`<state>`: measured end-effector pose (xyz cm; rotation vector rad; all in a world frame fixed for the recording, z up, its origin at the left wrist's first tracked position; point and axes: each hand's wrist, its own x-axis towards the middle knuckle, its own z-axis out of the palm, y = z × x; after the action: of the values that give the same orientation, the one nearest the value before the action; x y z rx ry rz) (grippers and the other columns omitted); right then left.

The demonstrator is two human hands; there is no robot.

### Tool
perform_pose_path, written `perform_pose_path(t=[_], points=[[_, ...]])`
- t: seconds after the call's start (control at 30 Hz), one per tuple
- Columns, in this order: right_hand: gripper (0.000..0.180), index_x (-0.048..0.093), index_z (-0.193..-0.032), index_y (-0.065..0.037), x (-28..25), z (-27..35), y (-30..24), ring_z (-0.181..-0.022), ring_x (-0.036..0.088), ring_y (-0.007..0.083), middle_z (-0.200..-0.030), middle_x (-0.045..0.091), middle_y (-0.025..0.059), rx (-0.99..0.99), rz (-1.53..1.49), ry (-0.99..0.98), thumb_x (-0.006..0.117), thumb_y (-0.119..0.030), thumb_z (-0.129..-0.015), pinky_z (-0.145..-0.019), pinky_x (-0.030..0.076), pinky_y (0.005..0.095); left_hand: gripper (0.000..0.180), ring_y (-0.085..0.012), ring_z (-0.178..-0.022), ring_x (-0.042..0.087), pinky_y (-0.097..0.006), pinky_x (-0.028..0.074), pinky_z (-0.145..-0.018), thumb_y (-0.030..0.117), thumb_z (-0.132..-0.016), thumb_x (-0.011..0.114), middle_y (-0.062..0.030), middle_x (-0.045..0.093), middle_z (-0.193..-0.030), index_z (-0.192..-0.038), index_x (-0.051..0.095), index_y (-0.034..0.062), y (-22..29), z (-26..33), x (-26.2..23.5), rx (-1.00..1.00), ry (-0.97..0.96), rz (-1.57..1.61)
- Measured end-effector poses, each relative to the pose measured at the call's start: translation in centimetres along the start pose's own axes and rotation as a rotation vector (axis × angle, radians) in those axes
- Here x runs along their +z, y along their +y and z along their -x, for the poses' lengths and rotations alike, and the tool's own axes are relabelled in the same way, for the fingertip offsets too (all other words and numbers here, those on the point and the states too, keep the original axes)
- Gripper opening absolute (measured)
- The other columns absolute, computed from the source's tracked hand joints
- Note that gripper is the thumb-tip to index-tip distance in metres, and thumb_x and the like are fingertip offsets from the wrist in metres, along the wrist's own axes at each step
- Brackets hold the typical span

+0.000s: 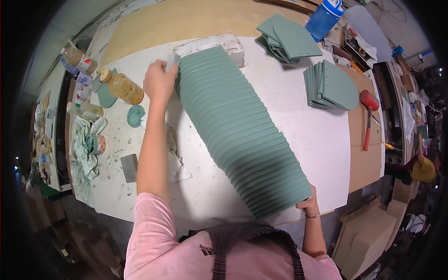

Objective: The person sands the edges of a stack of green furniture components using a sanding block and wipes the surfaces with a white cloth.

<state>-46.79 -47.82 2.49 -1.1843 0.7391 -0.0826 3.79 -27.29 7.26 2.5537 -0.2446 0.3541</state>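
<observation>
A long, leaning row of flat green panels (233,121) with rounded edges runs diagonally across the white tabletop. Its far end rests by a whitish block (233,46). At that far left end, my left hand (160,80) is closed, pinching a small thin grey piece (176,60) against the panels' side. Beside the near right corner, my right hand (309,204) curls its fingers around the end of the row; the panels partly hide them.
More green panels lie in a far stack (296,37) and a right-hand stack (333,86). A red mallet (369,102) sits on brown board. To the left are a yellowish bottle (122,87), a green-stained cloth (84,144), a grey block (129,168) and a green lump (136,116).
</observation>
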Motion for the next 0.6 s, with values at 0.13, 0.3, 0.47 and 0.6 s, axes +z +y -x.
perform_pose_path(t=[0.13,0.3,0.47,0.6], points=[[0.093,0.058,-0.124,0.009,0.0,-0.1,0.1,-0.1,0.062,0.0206,-0.111,0.067,0.0087,-0.031,-0.001,0.0,0.071,-0.011,-0.034,-0.092,0.046,0.0291,0.035,-0.0233,-0.073,0.065,-0.035,0.05,-0.07,0.037,-0.078,0.071,-0.0083,0.068,-0.079,-0.091,0.069,0.0042,-4.6,4.0,0.6,-0.181,-0.052,0.257],[0.098,0.057,-0.126,0.009,-0.6,0.1,0.5,-0.103,0.061,0.0216,-0.114,0.066,0.0101,-0.011,0.05,0.01,0.082,-0.018,-0.035,-0.092,0.046,0.0293,0.034,-0.0202,-0.069,0.063,-0.032,0.049,-0.068,0.035,-0.078,0.073,-0.0053,0.068,-0.076,-0.092,0.07,0.0046,-5.9,4.2,1.7,-0.299,0.091,0.43],[0.101,0.056,-0.127,0.009,-0.9,0.0,1.1,-0.104,0.061,0.022,-0.116,0.066,0.0105,-0.033,0.034,0.012,0.088,-0.024,-0.037,-0.093,0.046,0.03,0.033,-0.019,-0.069,0.063,-0.033,0.05,-0.068,0.035,-0.078,0.074,-0.0054,0.068,-0.076,-0.092,0.07,0.0047,-4.6,4.1,1.9,-0.187,0.058,0.501],[0.101,0.056,-0.127,0.009,-1.2,-0.1,1.3,-0.104,0.061,0.0217,-0.115,0.066,0.0099,-0.067,0.057,-0.014,0.089,-0.025,-0.038,-0.093,0.045,0.0301,0.034,-0.019,-0.068,0.063,-0.032,0.05,-0.068,0.034,-0.076,0.076,-0.0059,0.068,-0.075,-0.09,0.069,0.0039,-5.6,7.1,0.9,-0.294,-0.027,0.425]])
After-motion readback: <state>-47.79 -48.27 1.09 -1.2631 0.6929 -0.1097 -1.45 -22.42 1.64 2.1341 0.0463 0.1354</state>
